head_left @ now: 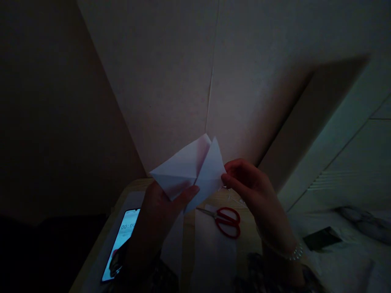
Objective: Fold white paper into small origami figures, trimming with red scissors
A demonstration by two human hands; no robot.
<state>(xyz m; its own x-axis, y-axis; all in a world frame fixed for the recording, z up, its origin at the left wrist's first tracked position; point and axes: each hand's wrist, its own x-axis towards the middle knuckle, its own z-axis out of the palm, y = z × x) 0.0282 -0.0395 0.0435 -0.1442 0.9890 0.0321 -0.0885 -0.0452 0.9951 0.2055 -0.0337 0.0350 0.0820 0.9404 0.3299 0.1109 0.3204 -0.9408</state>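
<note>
A folded sheet of white paper is held up above the table, with creases running across it and two pointed flaps at its top. My left hand grips it from below, the thumb pressed on the front near the middle fold and the other fingers hidden behind. At the paper's right corner, my right hand pinches the edge between thumb and fingertips. Red-handled scissors lie beneath, between the two hands, their blades pointing left.
A lit phone showing timer digits lies at the left of the wooden table. White paper is under the scissors, with small scraps nearby. A wall rises behind. A dark flat rectangle lies off to the right.
</note>
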